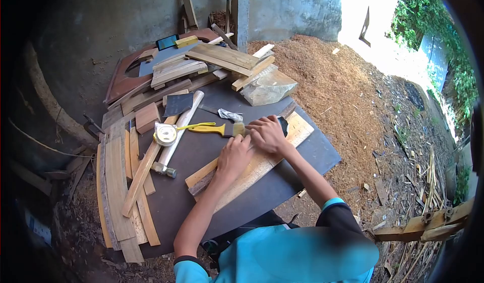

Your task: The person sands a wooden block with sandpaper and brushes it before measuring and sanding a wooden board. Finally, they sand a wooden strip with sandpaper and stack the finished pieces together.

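My left hand (235, 157) lies over the far side of a wooden board (262, 167), its fingers curled at the board's edge. Close beside it, my right hand (268, 134) is bent over the upper part of the same wood. A dark piece (284, 126) shows by the right hand; its kind is hard to make out. A narrower wood strip (202, 178) lies along the board's far side. Just beyond my fingers is a paintbrush (212, 128) with a yellow handle, near a crumpled white wrapper (230, 114).
A tape measure (165, 134) sits on wood strips at left, near a hammer (165, 169) and dark sandpaper (179, 104). Long slats (116, 182) line the dark table's (171, 202) left side. Stacked planks (222, 56) and a wood block (267, 86) stand at the back. Sawdust (327, 81) covers the ground.
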The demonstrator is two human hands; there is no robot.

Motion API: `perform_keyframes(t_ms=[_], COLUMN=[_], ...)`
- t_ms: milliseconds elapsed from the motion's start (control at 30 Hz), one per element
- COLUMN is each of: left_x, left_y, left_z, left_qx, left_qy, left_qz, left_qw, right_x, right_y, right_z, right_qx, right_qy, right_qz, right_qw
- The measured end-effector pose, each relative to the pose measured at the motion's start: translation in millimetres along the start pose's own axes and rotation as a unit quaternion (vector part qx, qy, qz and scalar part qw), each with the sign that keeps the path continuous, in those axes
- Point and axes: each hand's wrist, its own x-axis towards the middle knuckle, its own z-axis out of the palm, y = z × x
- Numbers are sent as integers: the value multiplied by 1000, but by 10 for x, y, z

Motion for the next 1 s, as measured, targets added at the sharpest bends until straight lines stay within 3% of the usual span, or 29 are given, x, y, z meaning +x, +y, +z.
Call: perform_keyframes(t_ms=[167, 300, 367, 500, 567, 633, 700, 833, 867, 900, 967, 1000], left_x=[-41, -155, -317, -569, -559, -552, -550, -559, -568, -577, -572, -566], left_y=[-23, -95, -143, -227, -238, -234, -215, -238, -237, -226, -223, -229], left_z=[-10, -53, -186, -404, -437, -442, -457, -461, -437, -432, -454, -457], left_qx=[-5, 21, 56, 63, 51, 36, 28, 29, 28, 28, 29, 29], left_qy=[17, 13, -13, -75, -90, -79, -82, -73, -71, -69, -65, -63], left_qz=[6, 12, -6, -51, -43, -37, -41, -41, -40, -40, -37, -37], left_qw=[1000, 1000, 998, 994, 994, 996, 995, 996, 996, 996, 997, 997], right_x=[-25, -22, -4, 51, -28, -109, -219, -238, -210, -220, -245, -238], right_y=[-1, 177, 536, 1139, 1126, 576, 527, 772, 917, 1080, 1337, 1250], right_z=[-16, -120, -149, -360, -59, -188, -176, -389, -335, -381, -475, -574], right_qx=[60, 14, -32, -96, -34, -93, -59, 68, 51, 150, 332, 344], right_qy=[30, -21, 2, -28, 44, -28, -17, 145, 254, 170, -6, 1], right_qz=[0, -40, -29, 159, 154, 155, 156, 156, 148, 243, 412, 346], right_qw=[998, 999, 999, 982, 986, 983, 986, 975, 954, 943, 848, 873])
